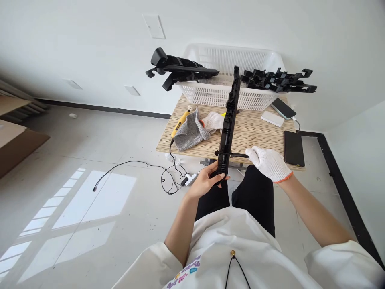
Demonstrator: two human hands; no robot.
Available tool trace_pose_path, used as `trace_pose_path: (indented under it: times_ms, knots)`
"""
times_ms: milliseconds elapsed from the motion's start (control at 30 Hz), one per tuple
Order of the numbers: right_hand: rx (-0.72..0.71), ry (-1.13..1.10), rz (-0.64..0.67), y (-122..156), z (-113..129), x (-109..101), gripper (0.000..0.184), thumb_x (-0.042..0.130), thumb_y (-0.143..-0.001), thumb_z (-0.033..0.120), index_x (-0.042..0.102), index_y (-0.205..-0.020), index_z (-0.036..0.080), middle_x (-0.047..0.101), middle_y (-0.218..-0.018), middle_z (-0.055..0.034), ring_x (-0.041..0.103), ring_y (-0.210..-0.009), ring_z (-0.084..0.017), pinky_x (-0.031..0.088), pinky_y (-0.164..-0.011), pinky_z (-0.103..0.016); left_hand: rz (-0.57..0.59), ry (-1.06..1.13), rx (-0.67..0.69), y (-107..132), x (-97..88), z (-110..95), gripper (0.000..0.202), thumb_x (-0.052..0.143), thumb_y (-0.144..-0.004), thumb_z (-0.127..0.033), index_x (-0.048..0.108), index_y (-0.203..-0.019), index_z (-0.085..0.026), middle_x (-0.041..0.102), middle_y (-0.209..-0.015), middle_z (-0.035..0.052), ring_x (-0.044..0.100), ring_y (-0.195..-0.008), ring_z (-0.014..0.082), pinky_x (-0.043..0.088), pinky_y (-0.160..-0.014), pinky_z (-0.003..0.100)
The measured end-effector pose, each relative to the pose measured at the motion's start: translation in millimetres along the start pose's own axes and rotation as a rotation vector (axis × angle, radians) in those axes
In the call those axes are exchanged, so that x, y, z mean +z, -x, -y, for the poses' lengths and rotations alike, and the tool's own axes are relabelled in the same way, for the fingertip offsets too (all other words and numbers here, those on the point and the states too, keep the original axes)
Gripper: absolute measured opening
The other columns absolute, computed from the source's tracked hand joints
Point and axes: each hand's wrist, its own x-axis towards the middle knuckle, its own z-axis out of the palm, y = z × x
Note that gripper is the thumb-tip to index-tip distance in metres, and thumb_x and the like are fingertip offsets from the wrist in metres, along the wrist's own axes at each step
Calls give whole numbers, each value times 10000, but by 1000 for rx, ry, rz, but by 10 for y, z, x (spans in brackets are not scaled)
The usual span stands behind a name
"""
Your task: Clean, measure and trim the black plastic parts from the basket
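My bare left hand (207, 178) is wrapped round the lower end of a long black plastic trim part (230, 120), which stands tilted up and away from me. Clips and ribs run along its visible side. In a white knitted glove with an orange cuff, my right hand (269, 163) pinches the right end of a thin black strip (239, 155). That strip crosses the trim part just above my left hand; whether the two are joined I cannot tell. Behind the part lie a grey cloth (191, 132) and another white glove (213, 121).
A white plastic basket (207, 96) at the table's back holds black parts (186, 70) on the left and more clipped parts (278, 80) on the right. On the wooden table (252, 134) lie a yellow corded tool (180, 123), a phone (283, 108), a white card (272, 119) and a black tablet-like device (294, 148).
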Motion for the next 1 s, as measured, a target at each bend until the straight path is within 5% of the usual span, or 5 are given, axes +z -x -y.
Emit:
trace_pose_path:
  times_ms: [133,433,600,767,1000]
  knots:
    - [53,-64,-10,3,-3,-18,609,131,-1040,453,670,-1167,199,678,-854,-98,532,-588,-155,165,-547,-289,-1,-5,1,1,4,-7,559,703,-868,-373,539,-1371,-195,662,-1225,135,701,-1046,326,525,-538,216]
    - [-4,-1,-38,6,-57,61,596,108,-1037,393,647,-1251,258,683,-896,-84,467,-525,-135,133,-546,-293,4,4,6,-4,26,-28,543,696,-877,-363,538,-1367,-188,657,-1189,130,705,-1024,322,504,-529,214]
    - [38,-140,-89,8,-69,78,710,68,-1019,548,699,-1003,222,663,-769,-57,506,-551,-151,153,-536,-277,-3,-12,7,-3,29,-52,536,694,-874,-376,547,-1352,-181,665,-1165,128,709,-1001,307,509,-533,216]
    - [160,-237,-140,17,-44,44,706,203,-946,718,631,-732,198,538,-532,-28,501,-527,-158,170,-535,-271,-21,-31,-2,0,49,-86,563,694,-866,-383,540,-1369,-183,659,-1201,131,688,-1060,312,569,-600,253]
    - [132,-267,-156,49,-6,35,517,267,-964,485,640,-745,203,618,-611,-34,499,-542,-151,167,-539,-279,-70,-69,62,12,-22,-51,641,742,-829,-317,505,-1412,-197,654,-1285,114,602,-1224,309,570,-880,368]
